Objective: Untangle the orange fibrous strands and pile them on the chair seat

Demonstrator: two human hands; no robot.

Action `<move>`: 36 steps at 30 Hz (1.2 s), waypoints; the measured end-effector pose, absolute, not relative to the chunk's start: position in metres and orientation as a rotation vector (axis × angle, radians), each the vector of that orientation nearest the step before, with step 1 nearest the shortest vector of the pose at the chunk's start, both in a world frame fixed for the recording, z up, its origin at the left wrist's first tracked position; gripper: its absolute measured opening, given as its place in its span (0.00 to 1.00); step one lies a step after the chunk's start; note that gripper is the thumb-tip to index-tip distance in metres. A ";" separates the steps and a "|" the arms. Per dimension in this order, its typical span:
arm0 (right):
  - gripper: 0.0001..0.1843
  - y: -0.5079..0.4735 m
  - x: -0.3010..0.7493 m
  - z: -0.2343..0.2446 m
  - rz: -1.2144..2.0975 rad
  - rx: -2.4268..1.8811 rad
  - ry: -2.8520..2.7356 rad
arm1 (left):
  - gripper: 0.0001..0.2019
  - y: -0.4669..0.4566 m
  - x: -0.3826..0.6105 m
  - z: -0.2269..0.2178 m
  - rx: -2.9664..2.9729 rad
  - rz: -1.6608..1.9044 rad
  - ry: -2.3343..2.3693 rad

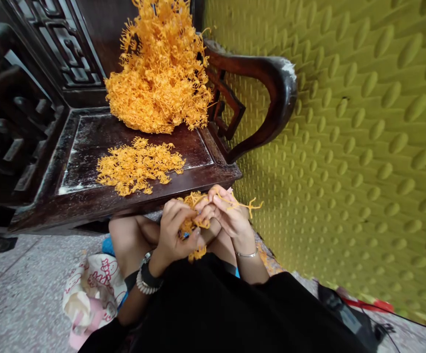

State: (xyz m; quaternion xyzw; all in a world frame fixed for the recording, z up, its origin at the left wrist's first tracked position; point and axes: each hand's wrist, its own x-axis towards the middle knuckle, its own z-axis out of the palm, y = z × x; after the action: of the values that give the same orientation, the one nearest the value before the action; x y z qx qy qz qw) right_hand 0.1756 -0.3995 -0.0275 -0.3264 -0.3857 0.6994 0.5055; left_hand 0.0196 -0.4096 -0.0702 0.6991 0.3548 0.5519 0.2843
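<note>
My left hand (pixel 179 230) is curled around a bunch of thin, branching orange pieces (pixel 197 252), which look like soft plastic flower parts; its fingertips meet those of the other hand. Close beside it, my right hand (pixel 233 218) is closed in a pinch on a single orange strand (pixel 253 206), whose forked end sticks out to the right. The exact grip between the fingers is partly hidden. Just beyond my hands, a flat heap of the same orange pieces (pixel 139 165) lies on the dark wooden chair seat (pixel 91 142).
Behind that heap stands a much taller orange pile (pixel 161 83). The chair's curved armrest (pixel 284 93) rises at right, beside a yellow-green dimpled wall covering (pixel 367 132). A white and pink cloth bag (pixel 87 289) sits on the speckled floor (pixel 21 289); a dark object (pixel 348 314) lies at lower right.
</note>
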 end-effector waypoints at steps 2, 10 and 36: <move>0.17 -0.403 0.171 -0.024 1.632 -0.805 -0.913 | 0.15 -0.408 0.018 -0.067 1.989 1.417 0.938; 0.15 -0.415 0.165 -0.027 1.096 -0.966 -0.977 | 0.10 -0.410 0.015 -0.060 1.864 1.400 1.126; 0.20 -0.388 0.170 -0.020 0.255 -0.949 -0.711 | 0.10 -0.452 0.000 -0.060 1.981 1.192 0.885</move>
State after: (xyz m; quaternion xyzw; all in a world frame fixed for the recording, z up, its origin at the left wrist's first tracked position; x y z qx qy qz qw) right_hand 0.1697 -0.3882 -0.0202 -0.4460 -0.3339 0.1198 0.8218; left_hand 0.0002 -0.4522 -0.0597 0.7562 0.3378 0.4552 0.3270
